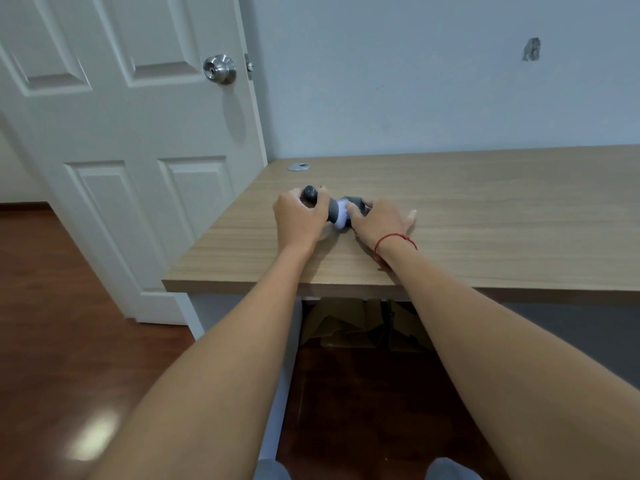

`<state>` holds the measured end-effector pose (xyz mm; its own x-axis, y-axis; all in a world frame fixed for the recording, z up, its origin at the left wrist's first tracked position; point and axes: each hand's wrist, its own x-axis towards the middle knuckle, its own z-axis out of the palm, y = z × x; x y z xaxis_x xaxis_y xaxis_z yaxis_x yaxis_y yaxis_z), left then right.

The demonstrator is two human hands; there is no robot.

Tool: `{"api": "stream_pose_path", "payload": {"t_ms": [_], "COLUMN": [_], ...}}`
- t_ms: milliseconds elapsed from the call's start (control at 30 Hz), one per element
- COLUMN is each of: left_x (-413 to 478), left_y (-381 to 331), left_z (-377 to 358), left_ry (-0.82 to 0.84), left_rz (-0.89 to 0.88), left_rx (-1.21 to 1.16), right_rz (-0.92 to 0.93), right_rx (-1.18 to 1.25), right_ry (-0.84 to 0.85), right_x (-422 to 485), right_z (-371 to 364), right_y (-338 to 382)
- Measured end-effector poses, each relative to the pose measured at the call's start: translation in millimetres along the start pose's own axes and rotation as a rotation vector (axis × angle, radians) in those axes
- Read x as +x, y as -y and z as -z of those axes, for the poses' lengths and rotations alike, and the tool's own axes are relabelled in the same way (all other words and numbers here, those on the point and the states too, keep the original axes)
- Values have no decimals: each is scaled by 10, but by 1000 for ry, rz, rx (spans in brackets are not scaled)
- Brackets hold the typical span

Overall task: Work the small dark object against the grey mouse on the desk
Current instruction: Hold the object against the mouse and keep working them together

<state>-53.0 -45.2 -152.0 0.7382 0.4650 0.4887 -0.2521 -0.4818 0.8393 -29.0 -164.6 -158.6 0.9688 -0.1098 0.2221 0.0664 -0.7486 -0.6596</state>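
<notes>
A grey mouse (341, 213) with a pale, whitish patch lies on the wooden desk (485, 220) near its left end. My right hand (379, 223) rests over the mouse's right side, fingers on it, a red string around the wrist. My left hand (299, 216) is closed around a small dark object (310, 192) whose rounded dark top sticks out above my fingers, just left of the mouse. Whether the dark object touches the mouse is hidden by my fingers.
A round metal cable grommet (298, 166) sits in the desk's far left corner. A white panelled door (131, 133) with a steel knob (220, 69) stands to the left. Cardboard (349, 327) lies under the desk on the red-brown floor.
</notes>
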Motion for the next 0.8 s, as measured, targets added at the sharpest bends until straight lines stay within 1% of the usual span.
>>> {"api": "stream_pose_path", "payload": {"t_ms": [67, 133, 200, 267, 300, 367, 433, 533, 600, 700, 800], "left_x": [-11, -13, -42, -43, -39, -23, -6, -14, 12, 81, 100], "left_y": [-21, -2, -19, -20, -25, -18, 11, -9, 6, 95, 136], "left_z": [30, 54, 59, 39, 44, 50, 28, 2, -6, 6, 21], "left_ry": [10, 70, 40, 2, -4, 9, -15, -20, -36, -42, 7], "left_rz": [52, 87, 56, -8, -7, -14, -35, -81, -37, 39, 24], "left_rx": [-5, -62, -39, 79, 97, 34, 5, 140, 185, 126, 17], "right_rz": [17, 10, 4, -4, -7, -23, -33, -2, 20, 44, 102], "right_rx": [21, 50, 60, 77, 83, 99, 115, 137, 138, 83, -1], "right_ry": [6, 15, 19, 22, 23, 19, 25, 56, 80, 75, 77], "right_x": [-17, -24, -30, -42, -52, -61, -69, -89, -114, -148, -185], "right_z": [21, 33, 41, 47, 55, 78, 97, 131, 157, 155, 145], "right_y": [-15, -29, -27, -24, -20, -13, 3, -22, -26, 16, 43]}}
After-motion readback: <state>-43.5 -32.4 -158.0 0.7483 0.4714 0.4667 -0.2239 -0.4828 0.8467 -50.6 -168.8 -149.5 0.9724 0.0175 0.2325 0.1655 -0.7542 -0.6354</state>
